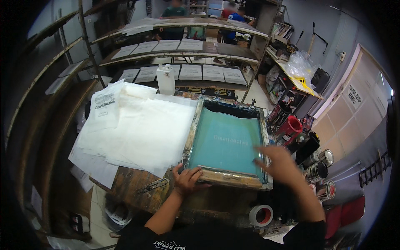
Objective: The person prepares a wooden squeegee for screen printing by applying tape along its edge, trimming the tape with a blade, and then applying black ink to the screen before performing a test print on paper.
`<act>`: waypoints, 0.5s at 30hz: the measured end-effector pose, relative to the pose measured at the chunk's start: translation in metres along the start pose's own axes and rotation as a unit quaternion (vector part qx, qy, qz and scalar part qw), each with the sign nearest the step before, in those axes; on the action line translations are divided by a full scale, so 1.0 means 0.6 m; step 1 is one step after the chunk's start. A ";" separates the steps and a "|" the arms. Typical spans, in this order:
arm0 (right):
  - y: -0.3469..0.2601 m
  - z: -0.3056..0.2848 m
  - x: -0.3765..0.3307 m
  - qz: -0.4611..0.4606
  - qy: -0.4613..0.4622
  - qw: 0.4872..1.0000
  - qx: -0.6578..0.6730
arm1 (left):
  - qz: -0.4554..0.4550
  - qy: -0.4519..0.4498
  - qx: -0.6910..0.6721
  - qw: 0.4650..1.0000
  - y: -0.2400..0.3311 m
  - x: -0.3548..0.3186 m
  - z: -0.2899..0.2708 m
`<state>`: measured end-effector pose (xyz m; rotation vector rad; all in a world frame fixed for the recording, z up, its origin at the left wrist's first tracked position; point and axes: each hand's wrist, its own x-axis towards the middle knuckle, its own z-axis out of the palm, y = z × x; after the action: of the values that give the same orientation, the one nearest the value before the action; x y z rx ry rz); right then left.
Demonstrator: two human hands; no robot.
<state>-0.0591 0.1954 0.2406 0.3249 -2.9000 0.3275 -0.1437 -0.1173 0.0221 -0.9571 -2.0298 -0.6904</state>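
Observation:
A silk-screen printing frame [233,180] with a teal mesh [225,133] lies on the worktable. Faint lettering shows mid-mesh, and dark ink lies along its far edge. My left hand [187,180] grips the frame's near left corner, with the fingers over the wooden edge. Above the right side of the mesh is my right hand [280,161], smeared by motion; whether it touches the mesh or holds anything cannot be made out. Left of the frame spreads a loose pile of white sheets [141,129], topped by a printed white bag [105,109].
A white plastic bottle [166,81] stands behind the pile. Racks [175,58] ahead carry rows of printed pieces. Ink cans [315,171] and a red tub [290,128] crowd the right. A tape roll [261,215] lies near me. People stand beyond the racks.

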 end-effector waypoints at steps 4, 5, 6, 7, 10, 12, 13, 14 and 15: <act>-0.069 0.128 -0.082 -0.019 0.004 0.998 -0.053 | 0.002 0.006 -0.042 0.999 0.016 0.036 -0.002; -0.073 0.146 -0.085 -0.005 0.035 0.996 -0.084 | -0.002 0.005 -0.053 0.999 0.019 0.055 -0.008; -0.078 0.153 -0.079 0.004 0.057 0.995 -0.079 | -0.007 -0.007 -0.058 0.998 0.019 0.069 -0.023; -0.082 0.154 -0.071 0.015 0.079 0.994 -0.075 | -0.008 -0.005 -0.055 0.998 0.019 0.090 -0.035; -0.106 0.127 -0.031 0.044 0.175 0.977 -0.110 | -0.021 0.000 -0.037 0.999 0.017 0.164 -0.077; -0.090 0.110 0.004 0.058 0.234 0.959 -0.147 | -0.055 -0.006 -0.061 0.997 0.018 0.222 -0.081; -0.063 0.098 0.024 0.037 0.272 0.942 -0.192 | -0.059 -0.018 -0.058 0.996 0.022 0.253 -0.082; -0.047 0.089 0.048 0.047 0.273 0.938 -0.206 | -0.030 0.027 -0.024 0.999 0.026 0.280 -0.080; -0.046 0.060 0.067 0.016 0.309 0.923 -0.228 | -0.059 0.003 -0.008 0.998 0.024 0.294 -0.081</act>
<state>-0.0973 0.1528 0.2205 0.0702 -2.2614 -0.2142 -0.1856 -0.0753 0.1956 -0.8486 -2.0901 -0.7732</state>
